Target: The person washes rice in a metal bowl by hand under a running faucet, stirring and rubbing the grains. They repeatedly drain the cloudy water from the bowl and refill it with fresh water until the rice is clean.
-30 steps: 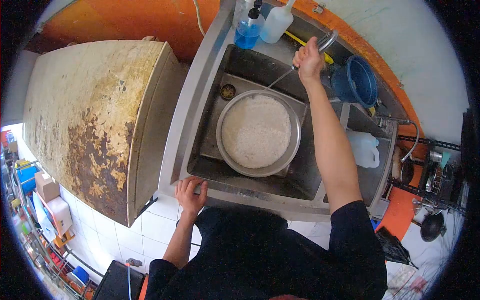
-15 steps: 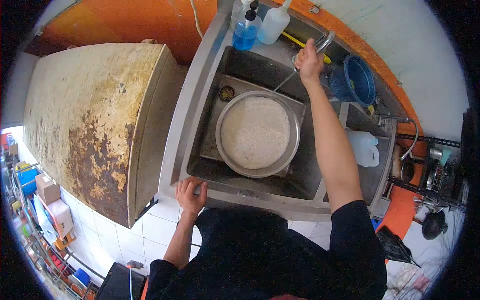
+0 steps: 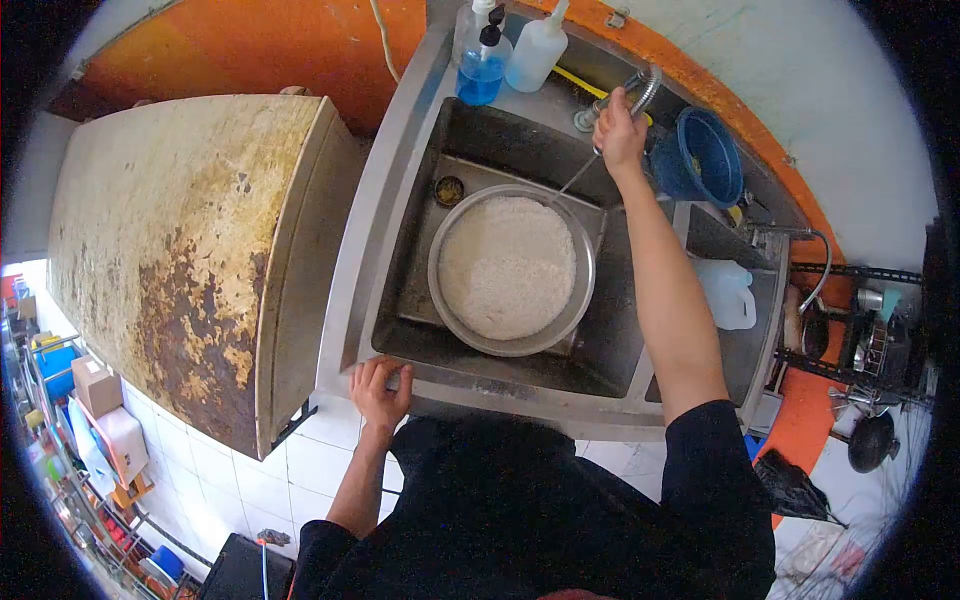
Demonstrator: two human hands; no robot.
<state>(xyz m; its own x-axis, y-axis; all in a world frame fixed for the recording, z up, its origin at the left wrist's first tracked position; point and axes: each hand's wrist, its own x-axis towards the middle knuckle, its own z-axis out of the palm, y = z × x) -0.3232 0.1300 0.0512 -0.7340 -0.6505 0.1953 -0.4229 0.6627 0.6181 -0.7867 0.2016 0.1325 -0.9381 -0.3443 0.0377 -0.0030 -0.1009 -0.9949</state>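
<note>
A round metal bowl of white rice-like grains in cloudy water stands in the sink basin. My right hand is closed around the faucet with its curved metal neck, behind the bowl. A thin stream of water falls from it to the bowl's back right edge. At the front left, my left hand rests on the sink's rim, fingers over the edge and thumb apart, holding nothing.
Behind the basin stand a pump bottle of blue liquid and a whitish bottle. A blue bucket and a plastic jug are on the right. A drain shows beside the bowl. A large worn cabinet stands left.
My right hand has stayed on the faucet, and the water stream now lands slightly farther right in the bowl. The view has shifted slightly. My left hand stays on the rim.
</note>
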